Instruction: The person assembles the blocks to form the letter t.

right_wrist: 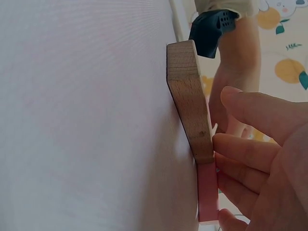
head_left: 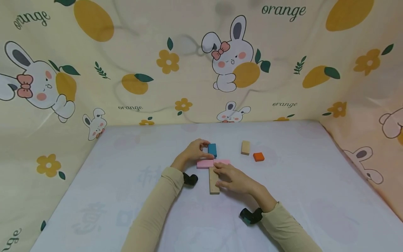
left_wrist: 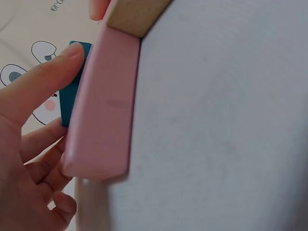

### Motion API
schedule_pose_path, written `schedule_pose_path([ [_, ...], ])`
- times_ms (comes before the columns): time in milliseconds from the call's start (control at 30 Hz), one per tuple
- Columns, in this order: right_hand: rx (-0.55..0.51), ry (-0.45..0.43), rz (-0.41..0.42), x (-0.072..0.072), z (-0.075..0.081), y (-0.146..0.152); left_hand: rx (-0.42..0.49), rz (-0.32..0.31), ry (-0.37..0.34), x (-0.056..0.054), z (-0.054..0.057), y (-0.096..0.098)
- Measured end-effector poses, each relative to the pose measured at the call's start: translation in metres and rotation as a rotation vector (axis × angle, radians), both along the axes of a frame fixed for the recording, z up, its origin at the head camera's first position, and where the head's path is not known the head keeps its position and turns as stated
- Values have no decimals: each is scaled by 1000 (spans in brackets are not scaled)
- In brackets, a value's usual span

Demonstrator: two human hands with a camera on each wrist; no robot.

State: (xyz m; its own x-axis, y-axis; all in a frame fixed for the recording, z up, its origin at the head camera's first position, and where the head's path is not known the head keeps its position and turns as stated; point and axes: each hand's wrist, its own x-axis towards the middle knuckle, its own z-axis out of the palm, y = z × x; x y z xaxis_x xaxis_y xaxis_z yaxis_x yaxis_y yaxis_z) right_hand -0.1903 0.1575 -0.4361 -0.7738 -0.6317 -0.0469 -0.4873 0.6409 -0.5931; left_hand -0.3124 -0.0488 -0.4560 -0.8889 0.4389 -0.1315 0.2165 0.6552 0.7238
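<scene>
Currently, a printed backdrop with rabbits and oranges encloses the far edge and both sides of a white table. Two beige sleeves extend over the table from the near edge; a black wrist unit is fitted at the left wrist and a matching one at the right.

The right hand is positioned at the joint of the assembly, fingers extended and touching the blocks, not wrapped around any of them. The left hand pinches the blue block between thumb and fingers.

The pink crosspiece lies crosswise near the middle of the table; whether it is one block or two set end to end cannot be told. The long wooden block lies lengthwise on the near side and abuts the crosspiece, forming a T. The blue block is located just beyond the crosspiece, above its middle in the head view. A short wooden block lies to the right, apart from the assembly. An orange block, the smallest part, lies near it, slightly closer to the person.
</scene>
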Motion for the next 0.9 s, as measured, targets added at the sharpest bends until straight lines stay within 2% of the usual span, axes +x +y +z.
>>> schedule_pose_path([
  [333, 10, -13, -9, -2, 3, 0, -17, 3, -10, 1, 6, 1],
  [700, -1, 18, 11, -2, -1, 1, -21, -1, -19, 3, 4, -1],
  [900, -1, 3, 9, -1, -1, 1, -29, -9, -20, 3, 2, -2],
])
